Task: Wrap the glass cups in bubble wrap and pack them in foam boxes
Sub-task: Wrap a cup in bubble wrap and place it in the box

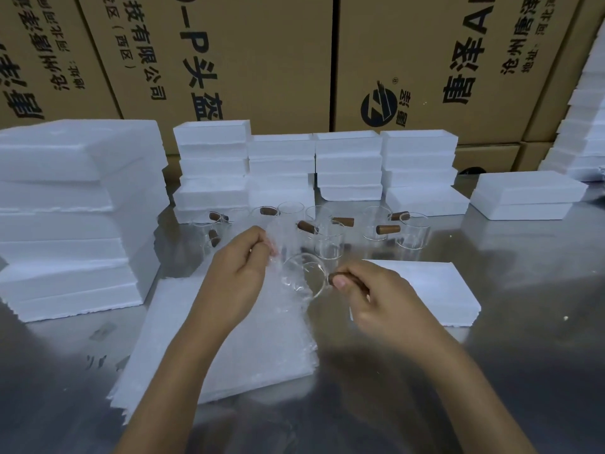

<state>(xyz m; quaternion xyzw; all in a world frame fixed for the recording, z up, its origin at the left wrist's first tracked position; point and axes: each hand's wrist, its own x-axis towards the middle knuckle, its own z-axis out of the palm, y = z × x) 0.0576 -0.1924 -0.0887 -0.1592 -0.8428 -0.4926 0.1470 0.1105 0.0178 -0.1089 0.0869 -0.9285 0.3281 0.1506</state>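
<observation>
A clear glass cup (302, 278) with a brown wooden handle lies tilted over a stack of bubble wrap sheets (235, 348) in the middle of the steel table. My right hand (376, 296) pinches the cup's handle. My left hand (237, 273) pinches the raised edge of the top bubble wrap sheet (281, 237) just left of the cup. Several more glass cups (379, 224) with wooden handles stand behind. A flat foam piece (435, 290) lies to the right of my right hand.
Stacks of white foam boxes (350, 165) line the back of the table, with a tall stack of foam lids (72, 217) at the left and one closed box (523, 194) at the right. Big cardboard cartons (278, 60) form a wall behind.
</observation>
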